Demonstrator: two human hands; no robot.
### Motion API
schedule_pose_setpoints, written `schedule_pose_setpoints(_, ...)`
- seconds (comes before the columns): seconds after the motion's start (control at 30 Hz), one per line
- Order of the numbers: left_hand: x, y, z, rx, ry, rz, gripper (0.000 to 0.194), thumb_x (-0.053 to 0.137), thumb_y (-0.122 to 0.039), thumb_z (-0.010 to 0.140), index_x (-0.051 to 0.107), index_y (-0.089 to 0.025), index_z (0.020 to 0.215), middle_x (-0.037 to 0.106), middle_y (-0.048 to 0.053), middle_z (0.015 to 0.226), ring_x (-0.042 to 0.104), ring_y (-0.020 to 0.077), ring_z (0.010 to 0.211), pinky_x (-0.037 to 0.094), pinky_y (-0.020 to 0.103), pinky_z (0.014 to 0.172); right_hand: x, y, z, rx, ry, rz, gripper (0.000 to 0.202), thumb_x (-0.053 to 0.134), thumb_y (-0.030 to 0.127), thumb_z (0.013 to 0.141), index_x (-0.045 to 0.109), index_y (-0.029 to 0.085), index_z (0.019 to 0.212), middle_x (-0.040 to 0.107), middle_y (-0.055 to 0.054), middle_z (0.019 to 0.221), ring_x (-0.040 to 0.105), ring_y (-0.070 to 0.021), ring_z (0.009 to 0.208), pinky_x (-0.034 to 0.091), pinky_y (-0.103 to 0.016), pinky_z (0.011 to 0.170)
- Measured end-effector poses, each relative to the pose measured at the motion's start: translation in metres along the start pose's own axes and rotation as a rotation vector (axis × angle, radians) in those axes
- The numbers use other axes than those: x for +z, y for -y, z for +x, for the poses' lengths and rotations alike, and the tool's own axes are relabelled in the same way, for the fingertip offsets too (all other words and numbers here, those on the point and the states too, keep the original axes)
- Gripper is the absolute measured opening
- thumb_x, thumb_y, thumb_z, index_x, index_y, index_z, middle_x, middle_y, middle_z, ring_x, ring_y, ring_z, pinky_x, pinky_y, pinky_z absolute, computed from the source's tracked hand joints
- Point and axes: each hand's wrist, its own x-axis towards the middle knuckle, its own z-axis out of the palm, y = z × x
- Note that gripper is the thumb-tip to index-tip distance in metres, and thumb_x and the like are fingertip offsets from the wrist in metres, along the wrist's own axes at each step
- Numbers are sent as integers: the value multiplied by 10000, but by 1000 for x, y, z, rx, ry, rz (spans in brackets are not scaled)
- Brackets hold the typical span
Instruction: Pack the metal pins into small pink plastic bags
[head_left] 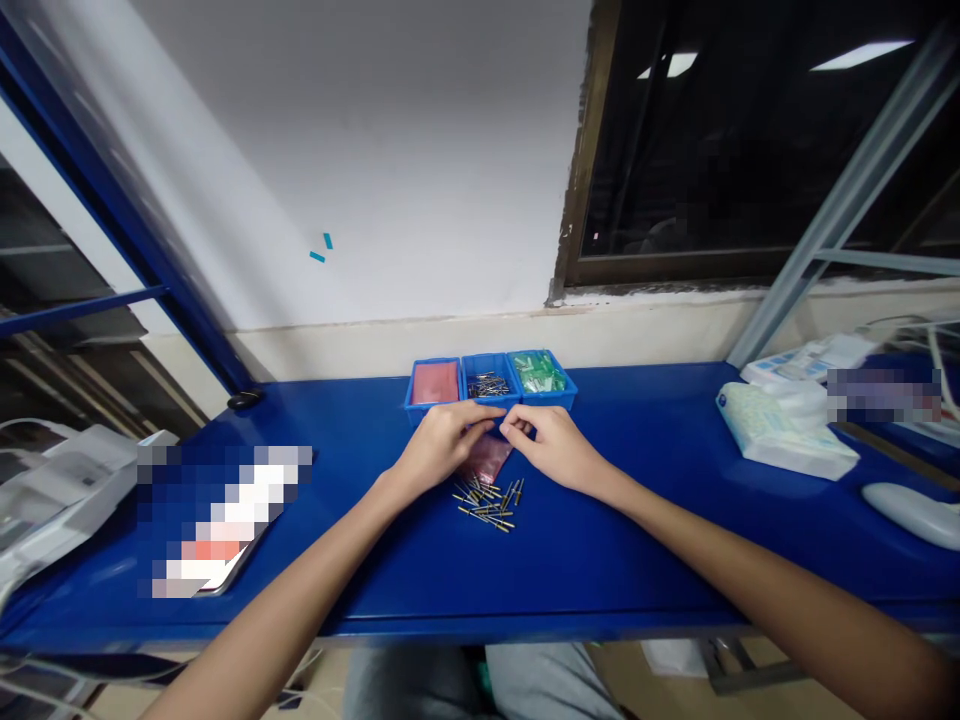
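On the glossy blue tabletop, loose, slender brass-and-silver metal pins lie just nearer the person than a small translucent pink-red plastic bag. Above the bag's top edge, the bare left hand and bare right hand nearly meet, fingertips bent inward; whether either pinches the film, I cannot tell. The bag should be light, limp and slippery, best held by its edges; the pins look stiff, likely to roll, best taken mid-shaft.
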Motion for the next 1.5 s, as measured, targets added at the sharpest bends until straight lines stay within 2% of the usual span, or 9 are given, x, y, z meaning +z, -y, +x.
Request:
schedule_pose_setpoints(0.23,-1,-4,1,-91,-46,-74,93,614,-248,933,666,-172,925,738,11,842,672,141,744,492,248,684,6,-12,5,-2,38,63,71,559,171,901,629,182,905,689,-13,809,634,-141,732,454,-250,677)
schedule_pose_setpoints(0.5,-15,-6,3,-47,33,-111,158,621,-311,933,678,-171,885,708,9,839,620,127,729,472,242,693,2,-6,0,-134,106,-147,148,434,195,996,572,190,945,657,-14,828,604,-138,717,427,-252,670)
schedule_pose_setpoints(0.57,-18,-2,3,-63,77,-51,179,610,-342,935,665,-173,962,695,14,860,596,124,684,466,249,654,-1,-6,4,-200,112,-341,179,402,198,1009,577,182,975,665,-51,900,610,-164,796,431,-272,702)
schedule_pose_setpoints(0.67,-24,4,3,-42,-5,112,374,609,-345,922,556,-177,1252,665,58,1020,582,134,696,484,288,692,-7,-11,24,-271,62,-639,217,385,193,1009,598,149,1004,663,-113,985,597,-217,921,438,-311,755)
schedule_pose_setpoints(0.8,-31,8,2,-36,-69,204,483,544,-281,941,420,-179,1396,633,71,1023,583,135,705,494,300,724,-11,-18,51,-252,6,-777,273,371,209,1016,629,118,1014,662,-141,994,579,-251,971,455,-342,769)
schedule_pose_setpoints(1.0,-26,8,-2,4,48,296,309,464,-234,972,530,-169,1267,664,65,953,625,157,784,492,284,724,-10,-13,19,-332,-32,-665,293,370,252,1026,638,137,1057,661,-131,1010,554,-260,1018,455,-379,846)
schedule_pose_setpoints(1.1,-15,8,-5,36,148,342,230,452,-210,974,598,-163,1146,661,78,987,635,176,833,500,300,758,-8,-7,0,-298,70,-546,274,391,270,1027,644,165,1004,668,-86,942,579,-226,948,453,-346,805)
schedule_pose_setpoints(1.27,-5,9,-6,54,239,395,193,468,-219,968,640,-161,1038,640,74,934,630,185,826,500,295,749,-2,-1,-1,-280,221,-470,219,472,273,1000,659,178,935,659,-67,904,583,-205,876,435,-320,751)
schedule_pose_setpoints(1.5,-16,17,-5,-7,254,385,239,489,-140,882,701,-189,980,685,61,919,636,183,792,472,287,697,6,2,-6,-281,243,-346,184,564,338,956,674,192,934,654,-54,915,572,-205,924,445,-316,789)
